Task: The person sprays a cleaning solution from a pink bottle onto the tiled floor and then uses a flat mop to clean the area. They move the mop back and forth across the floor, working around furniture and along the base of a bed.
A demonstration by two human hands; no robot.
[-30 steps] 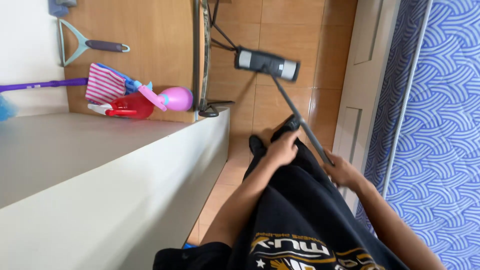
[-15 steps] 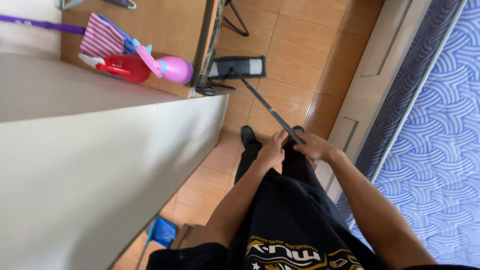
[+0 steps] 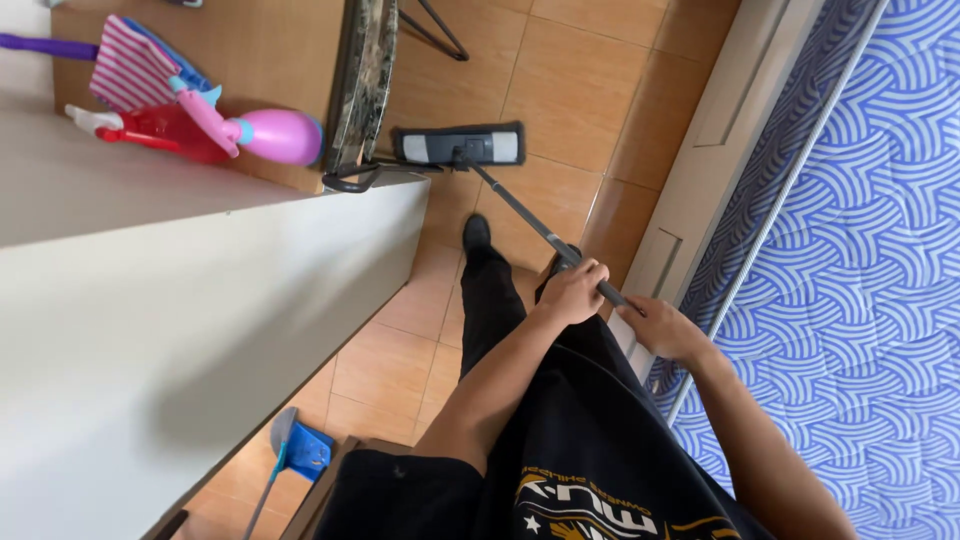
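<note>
Two hands on one mop (image 3: pixel 505 195): left hand (image 3: pixel 572 291) and right hand (image 3: pixel 663 327) both wrapped tight around its pole. Flat mop head down on the floor (image 3: pixel 560 90) at twelve o'clock. One pink bottle (image 3: pixel 280 136) at ten o'clock.

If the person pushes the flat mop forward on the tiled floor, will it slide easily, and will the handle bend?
The flat mop lies flat on smooth tiles, so it probably glides easily. Its thin dark handle runs straight to the left hand and right hand, so it seems stiff. It looks light for its length.
</note>
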